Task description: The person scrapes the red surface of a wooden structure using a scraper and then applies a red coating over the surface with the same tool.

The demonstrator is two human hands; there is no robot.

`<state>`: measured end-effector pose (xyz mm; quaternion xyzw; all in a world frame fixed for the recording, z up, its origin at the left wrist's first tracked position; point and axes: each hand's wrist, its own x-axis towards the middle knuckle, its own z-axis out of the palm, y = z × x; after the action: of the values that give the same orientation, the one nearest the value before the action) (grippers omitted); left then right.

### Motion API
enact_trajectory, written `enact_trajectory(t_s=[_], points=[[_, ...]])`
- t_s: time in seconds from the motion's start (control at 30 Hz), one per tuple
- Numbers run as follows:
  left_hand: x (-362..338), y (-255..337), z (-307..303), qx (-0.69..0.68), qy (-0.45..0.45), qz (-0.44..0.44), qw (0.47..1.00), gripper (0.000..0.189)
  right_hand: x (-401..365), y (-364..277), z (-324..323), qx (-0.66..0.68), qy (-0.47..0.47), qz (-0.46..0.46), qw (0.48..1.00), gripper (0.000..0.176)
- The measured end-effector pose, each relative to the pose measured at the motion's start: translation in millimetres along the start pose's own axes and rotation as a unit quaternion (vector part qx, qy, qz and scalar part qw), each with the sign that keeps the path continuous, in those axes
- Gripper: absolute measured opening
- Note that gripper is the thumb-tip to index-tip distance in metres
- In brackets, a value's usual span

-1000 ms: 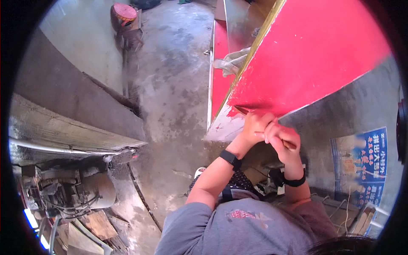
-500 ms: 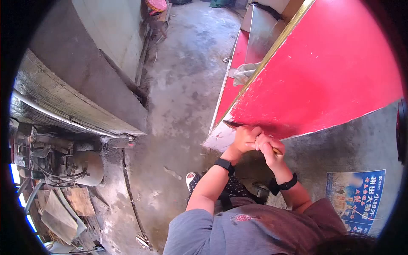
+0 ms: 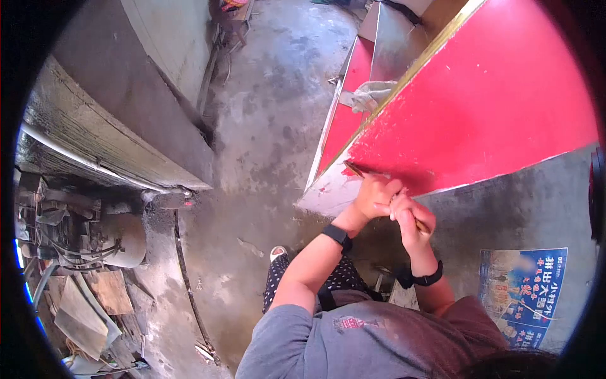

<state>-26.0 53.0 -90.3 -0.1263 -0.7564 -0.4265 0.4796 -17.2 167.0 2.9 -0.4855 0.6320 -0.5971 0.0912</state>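
Two hands close fully round one thin scraper (image 3: pixel 361 170): our left hand (image 3: pixel 374 197) near the blade, our right hand (image 3: pixel 410 218) over the handle end. Its tip lies against the lower corner of the red board (image 3: pixel 480 107), mid-frame. We judge it light, stiff and sharp-edged, best held by the handle. A blue poster (image 3: pixel 527 290) lies lower right, a rag (image 3: pixel 372 95) upper centre.

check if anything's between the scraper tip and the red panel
Nothing visible. The left hand and right hand grip the scraper, and its tip appears to rest directly on the red panel near its scraped corner.
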Motion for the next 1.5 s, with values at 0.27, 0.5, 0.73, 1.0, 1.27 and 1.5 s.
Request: enact_trajectory(t_s=[0.27,0.5,0.73,1.0,1.27,1.5], points=[[15.6,12.9,9.0,-0.005,0.010,-0.027,1.000,0.021,7.6,-15.1,-10.3,0.051,-0.008,0.008,0.999,0.018],[-32.6,-28.3,14.8,0.053,0.001,0.000,0.999,0.018,-5.5,50.6,0.2,0.046,-0.021,0.097,0.994,0.019],[-10.7,-9.9,15.0,-0.032,0.000,-0.078,0.996,0.025,5.0,15.1,-4.6,0.063,0.002,0.036,0.997,0.024],[14.9,15.8,0.7,-0.030,0.066,-0.029,0.997,0.026,12.5,-14.8,1.0,0.026,-0.033,-0.018,0.999,0.024],[-23.6,-14.8,12.2,-0.010,0.015,-0.077,0.997,0.022,1.1,24.8,4.0,0.012,-0.003,0.087,0.996,0.024],[-2.3,-0.7,9.2,-0.004,0.073,-0.041,0.996,0.025,2.4,14.9,1.5,0.048,-0.008,0.037,0.998,0.018]])
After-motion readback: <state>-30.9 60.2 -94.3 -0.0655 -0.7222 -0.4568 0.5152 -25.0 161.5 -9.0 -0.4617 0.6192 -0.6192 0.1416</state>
